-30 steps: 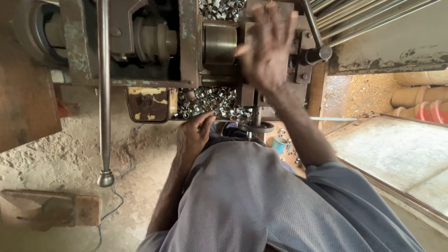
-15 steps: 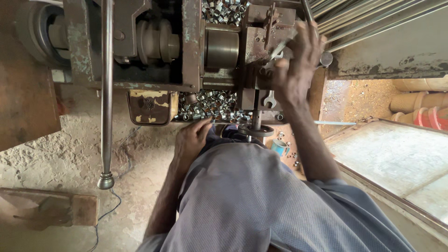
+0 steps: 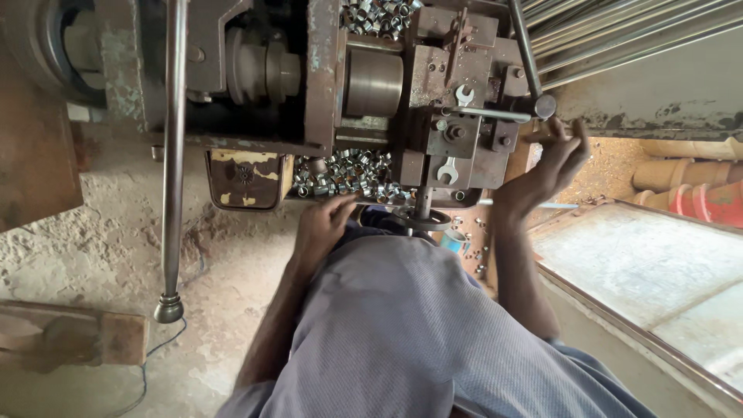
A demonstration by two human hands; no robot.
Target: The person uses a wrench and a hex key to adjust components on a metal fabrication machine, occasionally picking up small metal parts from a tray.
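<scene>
Right hand (image 3: 551, 166) has dropped from the tool block (image 3: 457, 116) to the lever (image 3: 534, 104) at the lathe's right side; fingers now curl loosely under the lever's knob, palm open toward the machine, not visibly clamped on it. Left hand (image 3: 325, 224) is unchanged below the tray of rings (image 3: 348, 174), fingertips lightly bent and touching the tray's front edge, nothing pinched that I can see. Judged step: operator working the lever to feed the tool block toward the chuck (image 3: 373, 81), with the left hand waiting at the cut rings. Next move would call for a firm grip on the knob and a steady pull, left hand kept clear of the chuck. Two spanners (image 3: 464, 94) sit on the block, one above the other. Long rod (image 3: 174, 155) hangs left of the chuck, its foot near the floor. Hard to make out: the workpiece in the chuck, hidden by the block; right thumb behind the lever; handwheel (image 3: 424, 219) below the block partly covered by the shirt. Lathe top is cut off by the frame.
</scene>
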